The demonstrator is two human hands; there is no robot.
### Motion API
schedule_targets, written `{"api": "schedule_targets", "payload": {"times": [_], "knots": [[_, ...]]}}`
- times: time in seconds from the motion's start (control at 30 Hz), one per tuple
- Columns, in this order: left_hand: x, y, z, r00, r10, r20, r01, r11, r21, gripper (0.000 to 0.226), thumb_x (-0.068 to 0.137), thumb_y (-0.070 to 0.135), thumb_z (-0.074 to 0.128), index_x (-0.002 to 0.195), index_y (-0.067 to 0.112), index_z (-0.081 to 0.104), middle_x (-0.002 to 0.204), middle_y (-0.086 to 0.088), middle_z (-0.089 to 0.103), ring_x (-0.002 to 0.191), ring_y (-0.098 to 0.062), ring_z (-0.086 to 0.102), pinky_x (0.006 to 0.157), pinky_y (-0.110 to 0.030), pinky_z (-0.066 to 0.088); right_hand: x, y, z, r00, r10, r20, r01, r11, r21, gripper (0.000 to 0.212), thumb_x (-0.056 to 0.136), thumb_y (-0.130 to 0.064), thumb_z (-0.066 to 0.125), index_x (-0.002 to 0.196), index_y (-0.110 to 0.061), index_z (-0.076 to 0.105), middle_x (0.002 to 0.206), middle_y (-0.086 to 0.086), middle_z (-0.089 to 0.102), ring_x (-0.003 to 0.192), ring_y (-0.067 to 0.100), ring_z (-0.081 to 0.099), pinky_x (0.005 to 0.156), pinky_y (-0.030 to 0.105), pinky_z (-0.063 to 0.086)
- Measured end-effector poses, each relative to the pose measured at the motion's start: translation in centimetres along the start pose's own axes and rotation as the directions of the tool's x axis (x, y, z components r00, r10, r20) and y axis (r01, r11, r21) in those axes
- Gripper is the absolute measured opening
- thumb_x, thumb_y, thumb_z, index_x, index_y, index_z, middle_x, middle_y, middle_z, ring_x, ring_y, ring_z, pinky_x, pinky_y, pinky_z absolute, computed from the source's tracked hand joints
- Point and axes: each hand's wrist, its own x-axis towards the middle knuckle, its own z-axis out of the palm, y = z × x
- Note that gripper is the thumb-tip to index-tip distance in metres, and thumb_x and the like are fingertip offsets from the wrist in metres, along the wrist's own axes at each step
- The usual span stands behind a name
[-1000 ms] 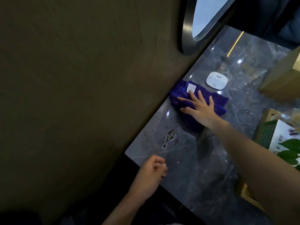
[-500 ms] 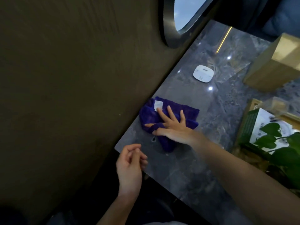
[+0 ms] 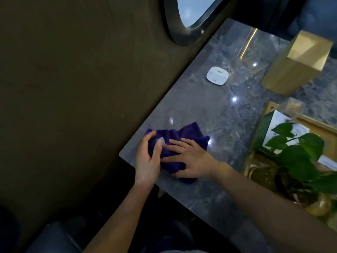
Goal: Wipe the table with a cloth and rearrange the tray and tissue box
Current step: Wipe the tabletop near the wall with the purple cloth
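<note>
Wiping is the step in hand. The purple cloth (image 3: 175, 141) lies bunched at the worktop's (image 3: 209, 110) near-left corner. The right hand (image 3: 191, 159) presses flat on it, fingers spread; the left hand (image 3: 147, 161) pinches its left edge. Next, probably regather it. The tray (image 3: 269, 108) and tissue box (image 3: 295, 64) wait at right.

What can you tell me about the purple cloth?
The purple cloth looks soft and fuzzy, like a towel. It lies crumpled and bunched on the grey marble-look table, near the corner by the wall. A small white tag shows on it. The right hand lies on top of it with fingers spread, and the left hand curls its fingers over the cloth's left side.
</note>
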Motion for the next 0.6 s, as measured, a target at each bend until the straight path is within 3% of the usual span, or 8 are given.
{"api": "schedule_targets", "payload": {"times": [0.1,0.2,0.3,0.33,0.4,0.47,0.53,0.6], "knots": [[-0.8,-0.1,-0.3,0.994,-0.051,-0.102,0.042,0.995,-0.094,0.033,0.093,0.027,0.048,0.124,0.015,0.051,0.121,0.005,0.054,0.117,-0.008,0.05,0.098,-0.022,0.04,-1.4,-0.1,0.5,0.997,0.019,-0.071,-0.01,0.993,0.121,0.055,0.07,-0.052,0.042,0.121,-0.039,0.056,0.143,0.0,0.046,0.136,0.018,0.035,0.104,0.039,0.022],[-1.7,0.0,-0.7,0.979,-0.058,-0.194,0.036,0.993,-0.114,0.03,0.093,0.023,0.048,0.12,0.011,0.052,0.116,0.004,0.055,0.111,-0.007,0.052,0.084,-0.002,0.04,-2.1,-0.3,1.0,0.994,0.019,-0.109,-0.005,0.991,0.132,0.05,0.067,-0.051,0.046,0.11,-0.035,0.066,0.129,0.001,0.058,0.117,0.02,0.048,0.085,0.034,0.026],[-2.4,0.3,-1.0,0.967,-0.062,-0.246,0.031,0.991,-0.126,0.026,0.093,0.018,0.048,0.116,0.008,0.054,0.108,0.003,0.056,0.099,-0.003,0.054,0.078,0.001,0.041,-2.4,-0.3,1.2,0.991,0.062,-0.122,-0.029,0.967,0.253,0.049,0.063,-0.051,0.052,0.105,-0.033,0.069,0.123,-0.004,0.059,0.113,0.017,0.047,0.09,0.036,0.027],[-2.6,0.4,-1.2,0.963,-0.074,-0.26,0.04,0.99,-0.135,0.025,0.093,0.018,0.048,0.115,0.009,0.055,0.107,0.004,0.057,0.097,-0.003,0.054,0.077,-0.001,0.043,-2.5,-0.3,1.1,0.986,0.123,-0.114,-0.069,0.917,0.394,0.044,0.063,-0.046,0.058,0.104,-0.033,0.069,0.122,-0.008,0.058,0.113,0.015,0.046,0.097,0.036,0.027],[-2.9,0.5,-1.5,0.952,-0.103,-0.287,0.058,0.985,-0.162,0.022,0.093,0.018,0.048,0.112,0.011,0.056,0.103,0.007,0.058,0.093,-0.003,0.056,0.073,-0.003,0.045,-2.9,-0.6,0.5,0.963,0.242,-0.118,-0.09,0.703,0.705,0.039,0.062,-0.025,0.068,0.101,-0.031,0.07,0.114,-0.016,0.055,0.108,0.001,0.05,0.102,0.028,0.03],[-3.1,0.4,-1.8,0.943,-0.118,-0.311,0.061,0.98,-0.188,0.017,0.093,0.016,0.049,0.107,0.012,0.057,0.096,0.011,0.057,0.087,0.0,0.056,0.068,0.0,0.043,-3.2,-0.8,-0.7,0.909,0.349,-0.227,0.014,0.519,0.854,0.04,0.061,-0.011,0.067,0.098,-0.027,0.07,0.104,-0.012,0.055,0.091,-0.009,0.055,0.088,0.011,0.037],[-3.3,0.0,-2.0,0.94,-0.135,-0.313,0.073,0.976,-0.204,0.013,0.093,0.015,0.049,0.103,0.013,0.058,0.094,0.013,0.057,0.085,0.003,0.056,0.065,0.001,0.043,-3.6,-0.8,-2.4,0.812,0.466,-0.35,0.126,0.446,0.886,0.039,0.062,-0.005,0.065,0.095,-0.027,0.068,0.1,-0.005,0.056,0.083,-0.007,0.058,0.078,0.006,0.04],[-3.6,-0.5,-1.9,0.941,-0.151,-0.303,0.089,0.973,-0.211,0.012,0.093,0.015,0.049,0.1,0.016,0.058,0.094,0.014,0.058,0.083,0.006,0.057,0.067,-0.004,0.045,-3.8,-0.2,-3.9,0.71,0.55,-0.439,0.16,0.482,0.862,0.042,0.064,-0.005,0.063,0.098,-0.029,0.066,0.101,-0.003,0.058,0.086,-0.003,0.058,0.08,0.008,0.041]]}}
